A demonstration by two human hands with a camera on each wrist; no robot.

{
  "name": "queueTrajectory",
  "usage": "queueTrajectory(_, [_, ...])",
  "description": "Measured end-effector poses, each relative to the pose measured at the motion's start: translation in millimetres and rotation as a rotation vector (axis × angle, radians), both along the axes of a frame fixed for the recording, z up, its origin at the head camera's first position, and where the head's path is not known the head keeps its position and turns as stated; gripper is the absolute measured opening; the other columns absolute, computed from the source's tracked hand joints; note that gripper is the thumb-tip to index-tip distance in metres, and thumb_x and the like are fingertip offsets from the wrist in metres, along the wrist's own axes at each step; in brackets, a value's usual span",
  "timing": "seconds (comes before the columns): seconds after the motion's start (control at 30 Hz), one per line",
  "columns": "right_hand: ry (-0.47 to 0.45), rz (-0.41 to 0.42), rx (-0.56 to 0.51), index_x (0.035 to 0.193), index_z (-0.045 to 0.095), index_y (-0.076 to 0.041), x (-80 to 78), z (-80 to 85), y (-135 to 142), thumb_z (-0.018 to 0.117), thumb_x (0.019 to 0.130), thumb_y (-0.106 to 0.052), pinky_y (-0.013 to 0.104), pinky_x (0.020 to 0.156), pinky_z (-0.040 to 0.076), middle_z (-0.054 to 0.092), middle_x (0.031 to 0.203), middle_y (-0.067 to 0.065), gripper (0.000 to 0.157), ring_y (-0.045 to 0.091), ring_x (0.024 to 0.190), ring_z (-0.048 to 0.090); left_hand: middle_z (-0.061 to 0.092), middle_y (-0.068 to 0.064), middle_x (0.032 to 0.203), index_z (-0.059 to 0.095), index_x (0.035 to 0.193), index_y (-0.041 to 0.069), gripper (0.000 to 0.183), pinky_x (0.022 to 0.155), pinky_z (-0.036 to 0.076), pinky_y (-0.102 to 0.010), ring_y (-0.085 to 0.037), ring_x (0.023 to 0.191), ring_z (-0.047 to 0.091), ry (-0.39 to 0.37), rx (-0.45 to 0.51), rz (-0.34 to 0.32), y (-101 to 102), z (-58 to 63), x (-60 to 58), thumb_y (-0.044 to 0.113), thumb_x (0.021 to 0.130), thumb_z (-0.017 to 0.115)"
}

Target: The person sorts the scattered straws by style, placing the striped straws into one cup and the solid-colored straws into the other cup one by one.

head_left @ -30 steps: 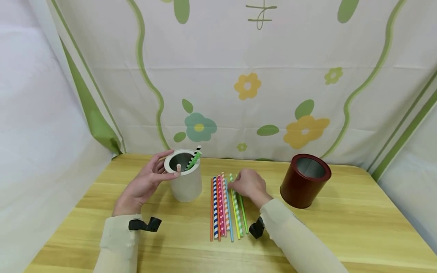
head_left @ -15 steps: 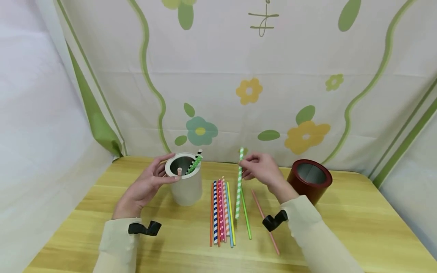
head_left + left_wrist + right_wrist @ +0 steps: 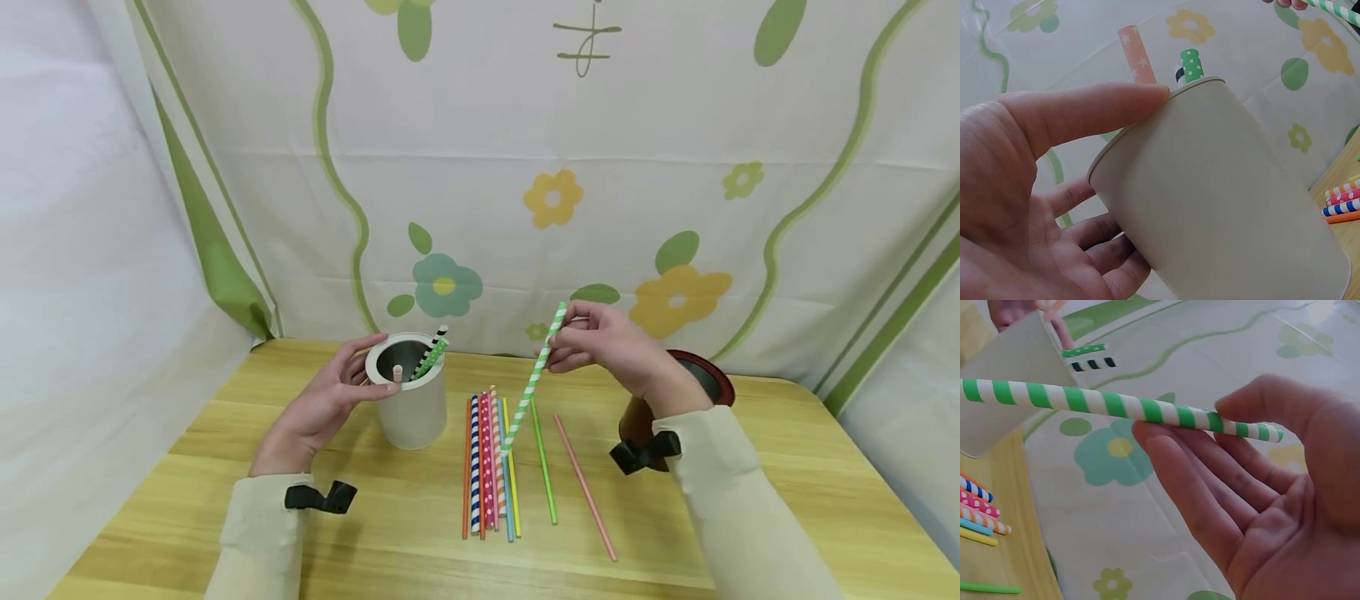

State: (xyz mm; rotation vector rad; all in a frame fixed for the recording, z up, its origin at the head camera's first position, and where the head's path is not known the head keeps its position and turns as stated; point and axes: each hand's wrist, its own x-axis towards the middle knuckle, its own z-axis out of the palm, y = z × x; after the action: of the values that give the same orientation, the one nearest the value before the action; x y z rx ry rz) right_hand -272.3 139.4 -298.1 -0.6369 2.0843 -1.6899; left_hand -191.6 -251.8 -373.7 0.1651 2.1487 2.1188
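Note:
With thumb at the rim and fingers along the far side, my left hand [image 3: 326, 408] holds a white can [image 3: 412, 412] standing on the table. A pink star-patterned straw [image 3: 1135, 53], a green dotted straw [image 3: 1192, 64] and a black-and-white straw [image 3: 442, 332] poke out of it. My right hand [image 3: 615, 346] pinches a green-and-white striped straw [image 3: 534, 379] near its upper end. That straw slants in the air, its lower end overlapping a row of straws in the head view. In the right wrist view, thumb and fingertips grip the striped straw [image 3: 1110, 405].
Several straws lie side by side mid-table, among them a blue-striped straw [image 3: 475, 475] and a yellow straw [image 3: 516, 500]. A plain green straw [image 3: 545, 467] and a pink straw [image 3: 588, 492] lie apart to the right. Behind my right forearm stands a dark red can [image 3: 635, 421].
My right hand has picked the green-and-white straw out of the row, lifted it, and tilted its top to the right. The left hand stays at the white can.

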Motion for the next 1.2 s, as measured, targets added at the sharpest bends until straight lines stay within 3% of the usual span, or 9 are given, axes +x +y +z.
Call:
queueTrajectory(0.3, [0.037, 0.150, 0.026, 0.111, 0.059, 0.000, 0.5, 22.8, 13.1, 0.067, 0.102, 0.000, 0.050, 0.097, 0.064, 0.081, 0.114, 0.019, 0.012, 0.037, 0.105, 0.079, 0.041, -0.012, 0.167, 0.029, 0.168, 0.016, 0.085, 0.107, 0.045, -0.018, -0.012, 0.142, 0.047, 0.004, -0.007, -0.004, 0.9, 1.0, 1.0, 0.005, 0.098, 0.076])
queueTrajectory(0.47, [0.046, 0.201, 0.040, 0.108, 0.061, -0.003, 0.9, 35.2, 16.5, 0.071, 0.102, -0.003, 0.047, 0.098, 0.064, 0.081, 0.115, 0.020, 0.011, 0.035, 0.104, 0.080, 0.040, -0.015, 0.168, 0.029, 0.168, 0.015, 0.084, 0.107, 0.046, -0.018, -0.013, 0.142, 0.047, 0.012, -0.002, -0.008, 1.0, 0.1, 0.7, 0.005, 0.098, 0.075])
queueTrajectory(0.7, [0.049, 0.236, -0.025, 0.109, 0.062, -0.005, -1.0, 38.0, 17.5, 0.069, 0.102, 0.000, 0.045, 0.096, 0.065, 0.082, 0.111, 0.012, 0.010, 0.031, 0.101, 0.081, 0.039, -0.015, 0.169, 0.030, 0.168, 0.016, 0.084, 0.108, 0.045, -0.019, -0.018, 0.147, 0.044, 0.009, -0.001, -0.005, 0.8, -0.6, -0.3, 0.005, 0.098, 0.075])
queueTrajectory(0.97, [0.050, 0.196, -0.145, 0.107, 0.065, -0.005, -0.6, 36.6, 16.2, 0.066, 0.103, 0.003, 0.046, 0.095, 0.065, 0.082, 0.104, 0.008, 0.010, 0.024, 0.099, 0.082, 0.038, -0.017, 0.169, 0.029, 0.168, 0.015, 0.084, 0.106, 0.046, -0.018, -0.013, 0.141, 0.047, 0.017, 0.004, -0.020, 0.9, -0.9, -2.8, 0.004, 0.098, 0.075])
queueTrajectory(1.2, [0.025, 0.150, -0.177, 0.107, 0.065, -0.004, 4.0, 34.2, 0.0, 0.067, 0.102, 0.003, 0.049, 0.099, 0.064, 0.082, 0.106, 0.009, 0.009, 0.026, 0.101, 0.081, 0.035, -0.015, 0.171, 0.027, 0.168, 0.016, 0.084, 0.107, 0.045, -0.017, -0.013, 0.144, 0.044, 0.002, -0.007, -0.019, -5.9, -0.9, 2.0, 0.005, 0.099, 0.074])
